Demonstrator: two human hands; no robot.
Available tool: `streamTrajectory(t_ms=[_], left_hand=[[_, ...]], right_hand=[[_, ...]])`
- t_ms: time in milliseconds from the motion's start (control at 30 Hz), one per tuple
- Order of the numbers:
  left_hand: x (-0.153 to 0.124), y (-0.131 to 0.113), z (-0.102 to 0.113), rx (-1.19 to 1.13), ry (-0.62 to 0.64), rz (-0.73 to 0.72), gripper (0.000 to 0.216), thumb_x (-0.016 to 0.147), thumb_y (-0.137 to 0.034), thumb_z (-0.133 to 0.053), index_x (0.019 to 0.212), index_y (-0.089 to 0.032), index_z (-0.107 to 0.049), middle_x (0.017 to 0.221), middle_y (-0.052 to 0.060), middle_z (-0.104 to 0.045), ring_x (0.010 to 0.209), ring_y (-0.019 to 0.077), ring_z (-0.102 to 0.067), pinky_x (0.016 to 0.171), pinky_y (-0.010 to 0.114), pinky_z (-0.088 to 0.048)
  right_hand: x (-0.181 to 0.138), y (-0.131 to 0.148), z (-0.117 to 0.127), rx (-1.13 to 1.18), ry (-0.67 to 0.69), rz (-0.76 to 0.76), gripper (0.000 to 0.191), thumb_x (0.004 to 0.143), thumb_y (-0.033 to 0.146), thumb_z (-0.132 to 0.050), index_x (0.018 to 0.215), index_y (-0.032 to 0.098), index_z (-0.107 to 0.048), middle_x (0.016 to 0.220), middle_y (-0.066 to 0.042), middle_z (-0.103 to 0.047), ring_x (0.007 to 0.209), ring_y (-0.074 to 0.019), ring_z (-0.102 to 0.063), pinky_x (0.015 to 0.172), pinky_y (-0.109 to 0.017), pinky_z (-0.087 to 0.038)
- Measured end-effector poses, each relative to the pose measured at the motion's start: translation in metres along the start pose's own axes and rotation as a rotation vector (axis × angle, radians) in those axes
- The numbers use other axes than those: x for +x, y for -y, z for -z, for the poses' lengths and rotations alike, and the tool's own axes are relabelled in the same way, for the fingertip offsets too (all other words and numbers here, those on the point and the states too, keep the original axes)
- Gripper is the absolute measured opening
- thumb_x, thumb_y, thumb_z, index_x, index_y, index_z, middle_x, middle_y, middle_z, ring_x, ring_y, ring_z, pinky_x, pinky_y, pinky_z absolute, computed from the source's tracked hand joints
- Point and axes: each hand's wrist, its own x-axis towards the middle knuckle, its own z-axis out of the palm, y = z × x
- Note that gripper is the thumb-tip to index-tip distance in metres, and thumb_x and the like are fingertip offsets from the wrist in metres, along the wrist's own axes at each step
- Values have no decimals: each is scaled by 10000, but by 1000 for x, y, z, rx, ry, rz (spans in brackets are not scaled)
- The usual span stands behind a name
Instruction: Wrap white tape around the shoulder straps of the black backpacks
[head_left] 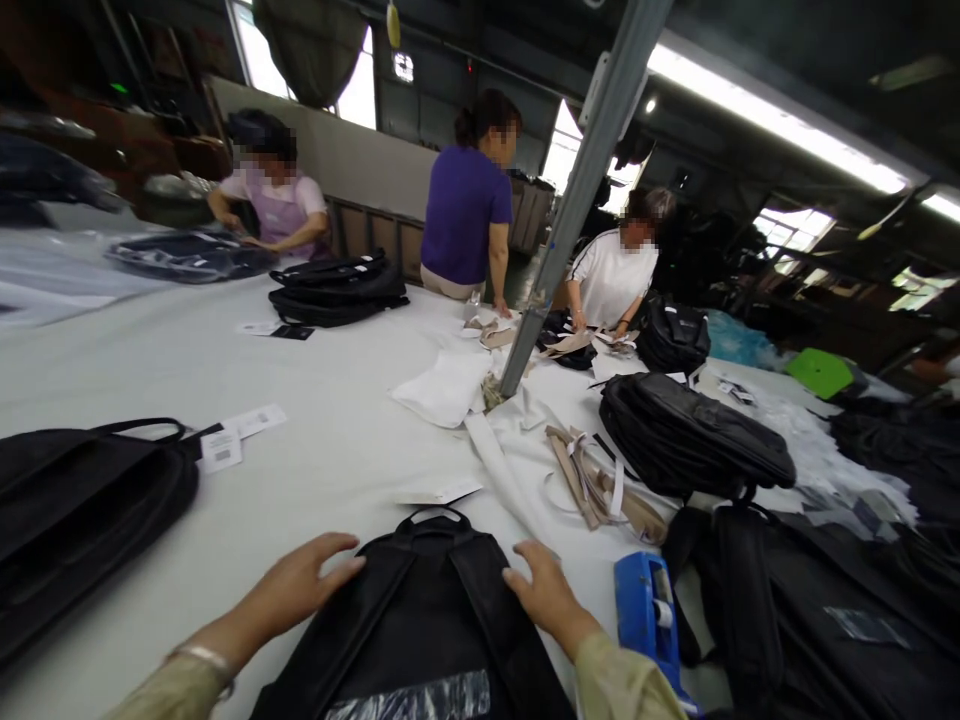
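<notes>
A black backpack (pixel 442 600) lies on the white table in front of me, its strap side up and its top handle pointing away. A strip of shiny clear plastic (pixel 420 700) sits on its lower part. My left hand (pixel 300 582) is at the upper left edge of the backpack, thumb and fingers apart. On the opposite edge is my right hand (pixel 551 595), also with thumb and fingers spread. Both sets of fingertips are at the bag's sides; whether they press on it I cannot tell. A white tag (pixel 439 494) lies just beyond the handle.
A blue tape dispenser (pixel 646 610) stands to the right, beside more black backpacks (pixel 697 430). Brown and white strips (pixel 581 480) lie near a grey metal post (pixel 577 200). Another black bag (pixel 90 500) with tags is at left. Three people work across the table (pixel 337 400).
</notes>
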Motion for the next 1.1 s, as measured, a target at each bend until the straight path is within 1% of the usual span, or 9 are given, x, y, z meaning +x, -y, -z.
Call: streamTrajectory(t_ms=[133,200,300,433,633,733,833,933,1100], left_hand=[[42,-15,-47,-59,183,-108,542,652,-565,-682,1019,-167,-714,1011,69,-742,1095,314,-637,975,344,-470],[51,-7,-64,-36,184,-142,574,621,-533,-727,1077,-184,-698,1086,91,-726,1118,327,-627,1019,380,-460],[57,17,-77,40,180,-237,650,636,-505,-755,1202,-210,-632,1239,119,-668,1150,321,-617,1047,421,-468],[62,37,-77,56,190,-373,722,683,-547,-755,1291,-215,-555,1329,125,-616,1202,315,-594,1058,410,-473],[69,21,-68,9,268,-544,685,728,-540,-750,1321,-272,-535,1269,84,-635,1125,289,-627,1000,374,-515],[72,18,-71,33,275,-574,727,751,-523,-743,1389,-300,-476,1339,86,-601,1195,284,-592,1045,383,-487],[70,23,-75,79,285,-629,721,780,-487,-728,1424,-335,-440,1431,77,-548,1287,280,-531,1096,393,-445],[67,21,-72,99,300,-605,719,779,-463,-725,1427,-326,-444,1426,77,-564,1274,282,-544,1099,398,-438],[72,-16,-54,146,495,-444,552,715,-415,-739,1245,-301,-635,1234,40,-695,1115,278,-633,1013,355,-482]], right_hand=[[63,29,-41,49,29,-121,479,722,410,-706,1125,156,-659,987,-98,-692,930,-244,-617,884,-349,-469],[77,29,-46,36,54,-135,522,682,391,-741,1143,166,-646,954,-72,-682,892,-224,-612,851,-339,-473],[88,26,-39,30,222,-83,601,609,355,-793,1166,198,-629,1010,-52,-670,914,-220,-615,850,-341,-480],[94,23,-33,-16,321,-53,578,604,397,-798,1115,181,-638,1115,-82,-643,1029,-267,-599,913,-389,-471],[88,29,-30,-29,261,113,512,622,384,-799,1067,196,-628,1054,-61,-621,983,-250,-583,894,-386,-475],[85,35,-24,-64,238,214,480,623,356,-803,1034,184,-624,1036,-66,-616,989,-247,-569,891,-376,-474],[84,38,-20,-27,278,278,583,645,321,-802,1177,204,-595,1128,-69,-637,1068,-251,-569,948,-379,-462],[89,40,-15,26,380,333,739,675,344,-810,1351,260,-523,1236,-65,-636,1144,-253,-575,1008,-372,-444],[111,47,-7,48,624,447,674,724,470,-773,1343,303,-566,1315,-46,-635,1210,-238,-584,1021,-310,-438]])
